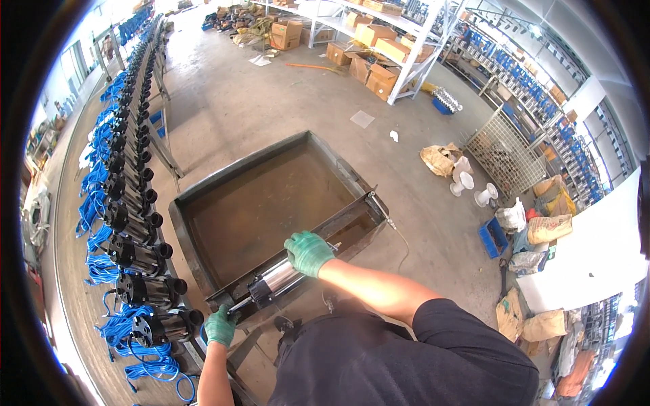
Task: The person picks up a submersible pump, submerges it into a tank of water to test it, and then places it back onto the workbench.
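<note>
A silver steel submersible pump (276,277) with a black end lies along the near ledge of a dark metal water tank (238,164). My right hand (308,253), in a green glove, is closed over the pump's right end, and the glove hides that part. At the tank's near left corner, my left hand (220,327), also gloved in green, has its fingers curled beside a thin pale rod (240,304). What the left hand grips is too small to make out. Brownish water (271,203) fills the tank.
To the left, a long bench (74,284) carries a row of black and silver pumps (145,289) with coiled blue cables (132,325). A thin hose (405,240) hangs off the tank's right corner. Further right are a blue bin (493,238), white spools (462,183) and a wire cage (506,152).
</note>
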The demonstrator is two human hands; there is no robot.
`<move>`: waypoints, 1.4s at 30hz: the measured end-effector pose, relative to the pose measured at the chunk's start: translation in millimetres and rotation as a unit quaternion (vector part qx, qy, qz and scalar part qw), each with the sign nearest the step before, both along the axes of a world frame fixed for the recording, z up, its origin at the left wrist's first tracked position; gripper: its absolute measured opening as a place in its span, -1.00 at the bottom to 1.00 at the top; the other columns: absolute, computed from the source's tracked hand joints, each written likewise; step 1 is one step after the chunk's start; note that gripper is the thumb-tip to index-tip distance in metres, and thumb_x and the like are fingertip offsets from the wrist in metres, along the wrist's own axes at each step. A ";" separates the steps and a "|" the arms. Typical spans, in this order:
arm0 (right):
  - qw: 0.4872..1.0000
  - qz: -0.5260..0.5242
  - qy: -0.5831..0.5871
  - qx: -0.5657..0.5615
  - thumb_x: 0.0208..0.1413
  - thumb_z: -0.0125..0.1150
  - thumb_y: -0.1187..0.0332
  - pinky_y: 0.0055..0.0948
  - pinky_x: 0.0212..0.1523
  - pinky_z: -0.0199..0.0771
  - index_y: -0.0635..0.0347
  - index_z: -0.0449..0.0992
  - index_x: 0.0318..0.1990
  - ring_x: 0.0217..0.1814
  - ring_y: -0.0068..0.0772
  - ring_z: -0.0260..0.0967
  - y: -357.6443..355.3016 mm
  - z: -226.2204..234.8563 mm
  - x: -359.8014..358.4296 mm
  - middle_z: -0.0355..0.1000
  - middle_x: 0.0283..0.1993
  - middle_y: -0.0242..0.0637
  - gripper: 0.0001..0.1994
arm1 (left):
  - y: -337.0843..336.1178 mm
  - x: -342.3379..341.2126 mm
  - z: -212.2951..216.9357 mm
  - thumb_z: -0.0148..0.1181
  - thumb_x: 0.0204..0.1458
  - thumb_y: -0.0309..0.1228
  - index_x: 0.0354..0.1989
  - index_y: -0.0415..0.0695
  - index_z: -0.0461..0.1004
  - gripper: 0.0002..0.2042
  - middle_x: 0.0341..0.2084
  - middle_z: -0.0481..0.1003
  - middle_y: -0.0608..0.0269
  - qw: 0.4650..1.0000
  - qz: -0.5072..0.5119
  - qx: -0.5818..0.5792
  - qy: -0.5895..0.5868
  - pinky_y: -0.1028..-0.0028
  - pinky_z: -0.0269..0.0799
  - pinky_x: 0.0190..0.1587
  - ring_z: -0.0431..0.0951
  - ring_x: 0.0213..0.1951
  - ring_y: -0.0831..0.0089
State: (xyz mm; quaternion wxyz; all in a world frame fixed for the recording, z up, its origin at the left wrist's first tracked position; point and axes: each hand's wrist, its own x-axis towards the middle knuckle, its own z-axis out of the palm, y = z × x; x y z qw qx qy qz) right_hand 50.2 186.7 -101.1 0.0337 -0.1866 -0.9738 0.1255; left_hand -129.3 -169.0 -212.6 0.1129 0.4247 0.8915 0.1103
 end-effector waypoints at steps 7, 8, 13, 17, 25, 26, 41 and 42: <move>1.000 0.005 0.005 0.002 0.21 0.22 0.27 -0.13 0.09 0.52 0.13 0.58 -0.17 -0.01 -0.08 0.51 1.8 -2.5 0.5 0.55 -0.13 -0.15 -0.83 | 14.4 -32.9 45.1 0.16 0.31 0.04 -0.08 -0.20 0.57 -0.54 -0.33 0.71 0.00 0.647 0.261 -0.001 -0.717 0.46 0.41 -0.53 0.61 -0.51 0.39; 1.000 0.006 0.002 0.003 0.21 0.21 0.27 -0.13 0.09 0.52 0.13 0.58 -0.17 -0.01 -0.08 0.51 2.2 -2.3 0.4 0.55 -0.12 -0.15 -0.83 | 10.1 -28.7 43.0 0.24 0.29 -0.10 -0.05 -0.20 0.54 -0.64 -0.34 0.68 0.03 0.622 0.272 0.040 -0.733 0.42 0.43 -0.52 0.58 -0.52 0.38; 0.999 0.002 0.041 0.008 0.19 0.19 0.29 -0.12 0.06 0.53 0.12 0.58 -0.23 -0.07 -0.06 0.51 0.8 -6.9 -0.1 0.55 -0.19 -0.16 -0.86 | 6.9 -7.5 -3.7 0.34 0.10 -0.57 -0.17 -0.13 0.44 -0.79 -0.43 0.53 0.21 0.881 0.102 0.232 -0.400 0.28 0.49 -0.33 0.55 -0.38 0.37; 1.000 0.001 0.008 0.001 0.21 0.20 0.27 -0.13 0.10 0.52 0.13 0.58 -0.18 -0.01 -0.07 0.51 2.1 -3.8 1.1 0.55 -0.13 -0.16 -0.84 | 21.6 -0.4 -5.9 0.46 -0.03 -0.59 -0.19 -0.13 0.41 -0.68 -0.41 0.51 0.21 0.955 0.022 0.232 -0.182 0.34 0.49 -0.23 0.47 -0.37 0.34; 1.000 -0.001 -0.011 -0.012 0.24 0.20 0.25 -0.14 0.13 0.51 0.14 0.58 -0.12 0.03 -0.09 0.51 1.9 2.2 1.2 0.55 -0.08 -0.16 -0.80 | 34.4 -13.8 59.9 0.04 0.18 0.42 -0.35 -0.19 0.50 -0.26 -0.60 0.52 0.11 0.748 0.308 -0.005 -0.588 0.28 0.44 -0.51 0.53 -0.57 0.22; 1.000 -0.002 -0.013 -0.009 0.24 0.21 0.24 -0.14 0.13 0.50 0.14 0.58 -0.12 0.03 -0.09 0.51 1.0 2.5 0.2 0.55 -0.08 -0.16 -0.80 | 28.6 -17.7 49.5 0.04 0.18 0.43 -0.34 -0.18 0.51 -0.26 -0.60 0.52 0.10 0.673 0.355 0.001 -0.649 0.29 0.41 -0.52 0.52 -0.58 0.22; 1.000 -0.005 -0.007 -0.008 0.22 0.21 0.25 -0.13 0.08 0.52 0.12 0.58 -0.16 -0.01 -0.09 0.51 2.1 0.9 0.7 0.55 -0.12 -0.17 -0.82 | 2.4 -3.7 8.2 0.28 0.28 -0.44 0.00 -0.06 0.43 -0.81 -0.23 0.48 0.38 0.709 0.152 0.262 -0.637 0.46 0.47 -0.16 0.48 -0.22 0.53; 1.000 -0.005 -0.016 -0.013 0.22 0.22 0.24 -0.13 0.09 0.52 0.13 0.58 -0.14 0.02 -0.09 0.51 1.7 3.2 0.0 0.55 -0.10 -0.17 -0.81 | 1.0 -3.6 7.2 0.27 0.28 -0.45 0.01 -0.06 0.43 -0.80 -0.23 0.46 0.40 0.735 0.142 0.264 -0.608 0.48 0.46 -0.16 0.46 -0.22 0.54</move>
